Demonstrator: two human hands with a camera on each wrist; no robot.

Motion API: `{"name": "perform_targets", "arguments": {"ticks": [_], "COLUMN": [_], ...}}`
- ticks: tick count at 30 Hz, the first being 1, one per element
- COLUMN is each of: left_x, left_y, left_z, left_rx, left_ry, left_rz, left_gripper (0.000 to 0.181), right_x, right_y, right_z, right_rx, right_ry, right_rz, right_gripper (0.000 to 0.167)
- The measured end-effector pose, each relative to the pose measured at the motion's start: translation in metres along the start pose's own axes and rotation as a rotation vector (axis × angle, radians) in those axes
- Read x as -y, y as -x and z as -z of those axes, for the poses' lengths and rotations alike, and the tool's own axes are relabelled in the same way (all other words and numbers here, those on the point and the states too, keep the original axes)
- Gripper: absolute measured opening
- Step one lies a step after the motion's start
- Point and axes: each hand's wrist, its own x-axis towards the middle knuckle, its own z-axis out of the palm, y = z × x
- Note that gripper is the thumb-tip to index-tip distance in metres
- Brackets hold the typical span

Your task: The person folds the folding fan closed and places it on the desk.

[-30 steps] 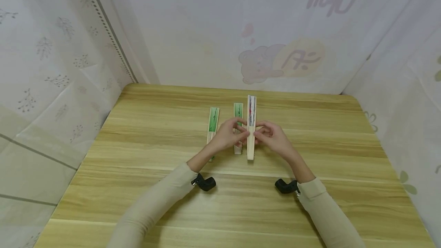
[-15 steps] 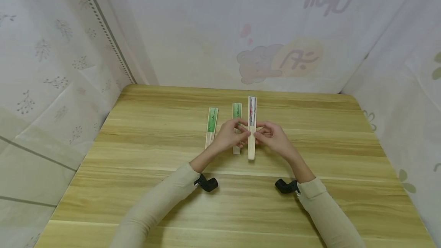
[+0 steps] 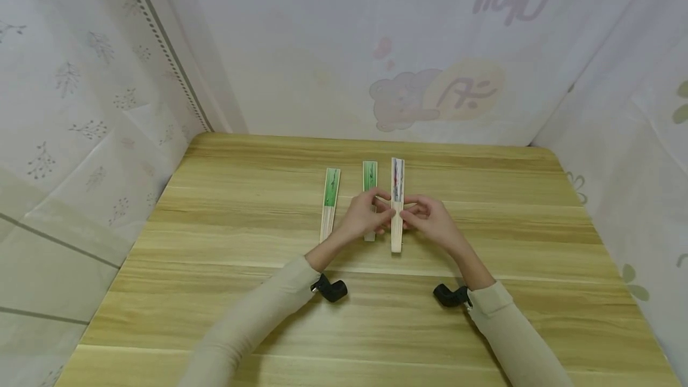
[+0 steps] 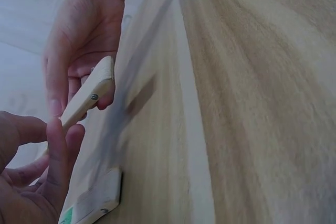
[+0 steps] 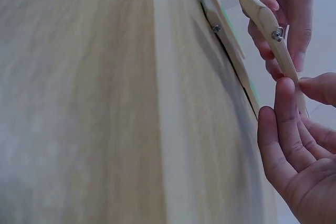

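Note:
A folded hand fan [image 3: 397, 233], pale wood with a grey, white and red printed upper part, is held between both hands. My left hand [image 3: 361, 217] pinches its left edge with thumb and fingers, and my right hand [image 3: 434, 221] pinches the right edge. The left wrist view shows the fan's riveted end [image 4: 94, 90] raised above the table. To the left lie two folded green fans, the outer green fan [image 3: 331, 189] and the inner green fan [image 3: 369, 174]. My left hand and forearm partly cover both.
The wood-grain table [image 3: 510, 220] runs back to a printed curtain [image 3: 301, 64] behind it. Further curtains hang at the left and right sides. A black wrist mount [image 3: 332, 289] sits at the left cuff, and another black mount [image 3: 450, 295] at the right.
Both hands have moved slightly right and nearer to me, carrying the held fan along. Its top end now appears lower in the head view. The green fans stay in place.

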Motion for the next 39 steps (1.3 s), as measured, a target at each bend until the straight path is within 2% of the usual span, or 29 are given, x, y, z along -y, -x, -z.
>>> {"name": "perform_targets", "arguments": {"ticks": [10,19,32,39], "left_x": [0.009,0.008,0.004,0.004], "left_y": [-0.01,-0.011,-0.013,-0.014], "left_z": [-0.011,-0.014,-0.015,-0.017], "left_rx": [-0.016,-0.004,0.008,0.025], "left_ry": [-0.01,-0.012,-0.01,-0.017], "left_rz": [0.017,0.003,0.035,0.044], "left_gripper": [0.035,0.036,0.035,0.034], "right_x": [-0.004,-0.006,-0.006,-0.004], "right_y": [0.001,0.002,0.003,0.002], "right_z": [0.005,0.009,0.014,0.015], "right_rx": [-0.039,-0.057,-0.017,-0.013], "right_ry": [0.058,0.073,0.053,0.067], "right_rz": [-0.016,-0.049,-0.043,-0.089], "right_gripper": [0.037,0.041,0.04,0.039]}}
